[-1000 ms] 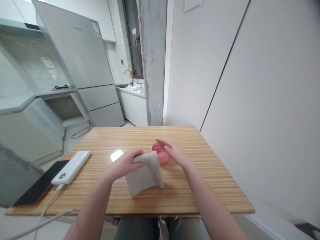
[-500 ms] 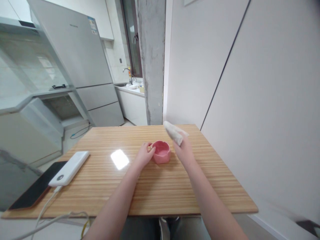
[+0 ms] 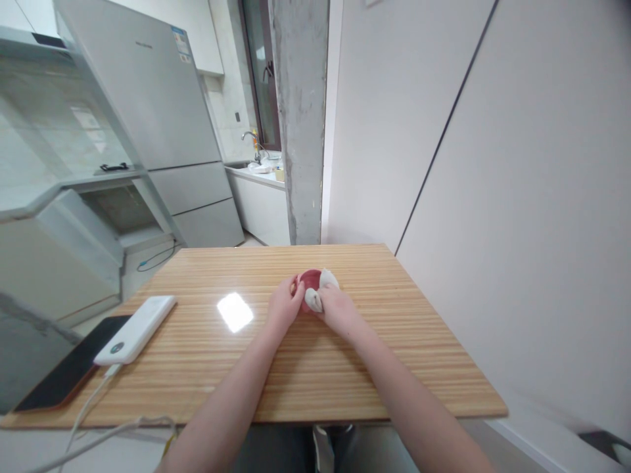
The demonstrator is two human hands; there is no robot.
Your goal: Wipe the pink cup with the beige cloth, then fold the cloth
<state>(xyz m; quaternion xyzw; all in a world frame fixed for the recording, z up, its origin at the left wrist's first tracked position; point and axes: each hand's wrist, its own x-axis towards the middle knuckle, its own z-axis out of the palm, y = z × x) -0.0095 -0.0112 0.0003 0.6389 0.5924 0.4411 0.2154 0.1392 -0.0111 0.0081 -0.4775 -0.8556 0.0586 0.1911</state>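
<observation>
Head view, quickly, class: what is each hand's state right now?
Left hand: closed, holding the pink bowl by its left side.
Right hand: closed, holding the pale cloth at the bowl's right side.

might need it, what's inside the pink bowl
The pink bowl shows bare inside at its back. The pale cloth in the right hand covers its right and near part; what lies beneath, and how deep the cloth reaches, is hidden.

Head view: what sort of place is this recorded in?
Probably a home kitchen, or a room opening onto one: a tall fridge, a tap at a counter, and a wooden table in front.
</observation>
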